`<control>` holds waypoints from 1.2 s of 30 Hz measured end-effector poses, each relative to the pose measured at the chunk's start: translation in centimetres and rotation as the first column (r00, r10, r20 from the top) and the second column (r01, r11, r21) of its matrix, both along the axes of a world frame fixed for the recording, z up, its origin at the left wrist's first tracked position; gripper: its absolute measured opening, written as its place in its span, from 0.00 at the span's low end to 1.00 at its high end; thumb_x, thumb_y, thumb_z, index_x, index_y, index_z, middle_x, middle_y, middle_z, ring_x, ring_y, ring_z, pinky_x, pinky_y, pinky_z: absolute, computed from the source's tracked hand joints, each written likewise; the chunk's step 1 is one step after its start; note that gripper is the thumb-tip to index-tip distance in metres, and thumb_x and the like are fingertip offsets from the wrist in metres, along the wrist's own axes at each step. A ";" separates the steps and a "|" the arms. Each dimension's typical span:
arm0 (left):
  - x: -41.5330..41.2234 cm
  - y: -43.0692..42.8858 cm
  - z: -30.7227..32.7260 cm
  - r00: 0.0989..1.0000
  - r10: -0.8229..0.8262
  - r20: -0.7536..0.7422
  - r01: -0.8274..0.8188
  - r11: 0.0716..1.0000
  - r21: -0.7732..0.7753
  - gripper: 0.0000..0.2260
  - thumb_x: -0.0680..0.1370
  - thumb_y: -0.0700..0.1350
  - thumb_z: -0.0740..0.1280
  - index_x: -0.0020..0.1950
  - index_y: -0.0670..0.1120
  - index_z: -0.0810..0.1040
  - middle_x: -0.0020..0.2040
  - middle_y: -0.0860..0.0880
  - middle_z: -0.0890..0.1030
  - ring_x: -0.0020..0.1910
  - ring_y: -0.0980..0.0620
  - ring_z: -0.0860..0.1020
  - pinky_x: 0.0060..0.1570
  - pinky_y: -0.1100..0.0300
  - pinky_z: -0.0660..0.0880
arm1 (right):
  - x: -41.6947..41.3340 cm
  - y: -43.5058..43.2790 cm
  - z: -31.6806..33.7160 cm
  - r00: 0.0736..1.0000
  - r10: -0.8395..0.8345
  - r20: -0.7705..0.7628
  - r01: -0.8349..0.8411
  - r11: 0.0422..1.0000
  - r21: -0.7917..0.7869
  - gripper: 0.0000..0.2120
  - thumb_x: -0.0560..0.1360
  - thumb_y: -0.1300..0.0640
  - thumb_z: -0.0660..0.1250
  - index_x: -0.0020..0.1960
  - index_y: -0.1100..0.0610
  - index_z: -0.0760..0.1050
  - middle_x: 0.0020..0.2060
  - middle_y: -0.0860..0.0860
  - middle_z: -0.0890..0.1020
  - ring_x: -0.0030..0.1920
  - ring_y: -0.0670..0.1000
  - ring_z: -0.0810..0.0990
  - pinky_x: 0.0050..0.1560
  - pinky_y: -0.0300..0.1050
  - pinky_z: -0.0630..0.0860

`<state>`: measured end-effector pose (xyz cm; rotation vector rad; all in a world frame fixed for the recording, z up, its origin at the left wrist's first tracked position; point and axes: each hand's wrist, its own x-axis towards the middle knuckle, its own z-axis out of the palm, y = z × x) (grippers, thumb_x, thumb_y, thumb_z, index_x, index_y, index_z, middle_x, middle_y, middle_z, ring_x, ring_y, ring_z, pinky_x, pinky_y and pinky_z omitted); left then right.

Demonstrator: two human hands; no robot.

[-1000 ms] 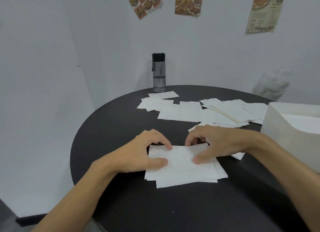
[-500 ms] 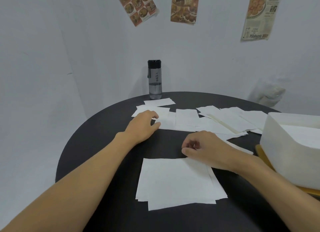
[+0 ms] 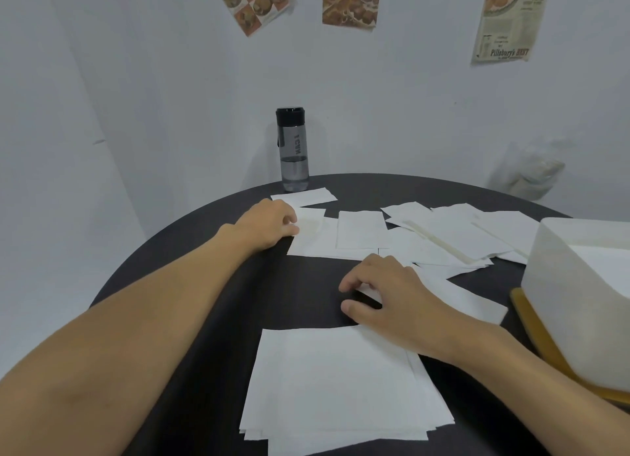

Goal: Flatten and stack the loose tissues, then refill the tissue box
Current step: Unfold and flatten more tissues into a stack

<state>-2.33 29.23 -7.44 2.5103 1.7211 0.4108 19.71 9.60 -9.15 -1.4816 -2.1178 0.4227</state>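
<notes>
A flat stack of white tissues (image 3: 341,384) lies near the front of the round black table (image 3: 191,258). Several loose tissues (image 3: 436,234) are spread across the far half. My left hand (image 3: 269,222) reaches to the far left tissue (image 3: 312,225) and pinches its near left edge with curled fingers. My right hand (image 3: 388,292) hovers just beyond the stack with loosely curled fingers over a folded tissue (image 3: 456,295); whether it touches is unclear. The white tissue box cover (image 3: 579,285) sits at the right on a wooden base (image 3: 538,339).
A dark water bottle (image 3: 293,148) stands at the table's far edge against the white wall. A white plastic bag (image 3: 528,172) hangs behind the table at the right. Posters hang high on the wall.
Both hands left the stack. My left hand reached forward to the far left tissue and closed its fingers on the edge. My right hand drifted slightly away from the stack.
</notes>
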 end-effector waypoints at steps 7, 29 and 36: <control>0.5 -0.4 0.8 0.985 -0.074 -0.158 0.086 0.993 0.075 0.07 0.81 0.45 0.66 0.45 0.47 0.82 0.44 0.51 0.81 0.47 0.47 0.78 0.48 0.54 0.74 | -0.1 -0.1 -0.2 0.998 0.006 0.064 -0.006 1.000 0.005 0.06 0.78 0.47 0.66 0.54 0.44 0.76 0.54 0.41 0.73 0.57 0.44 0.68 0.64 0.44 0.62; 0.7 -9.8 9.1 0.953 -0.296 0.061 0.212 0.801 0.559 0.10 0.82 0.48 0.61 0.52 0.46 0.80 0.45 0.51 0.83 0.43 0.45 0.79 0.45 0.44 0.77 | 0.8 -0.1 2.2 0.845 -0.169 -0.507 0.299 0.936 0.186 0.20 0.76 0.52 0.71 0.63 0.45 0.66 0.56 0.46 0.73 0.57 0.47 0.71 0.56 0.40 0.68; 1.5 -14.7 11.0 0.891 -0.455 0.003 0.410 0.805 0.428 0.07 0.83 0.48 0.63 0.53 0.49 0.80 0.45 0.53 0.83 0.44 0.50 0.79 0.48 0.45 0.77 | 1.8 -1.8 4.9 0.761 -0.058 -0.646 0.278 0.929 0.245 0.34 0.73 0.50 0.74 0.73 0.46 0.61 0.61 0.42 0.75 0.62 0.43 0.72 0.57 0.33 0.66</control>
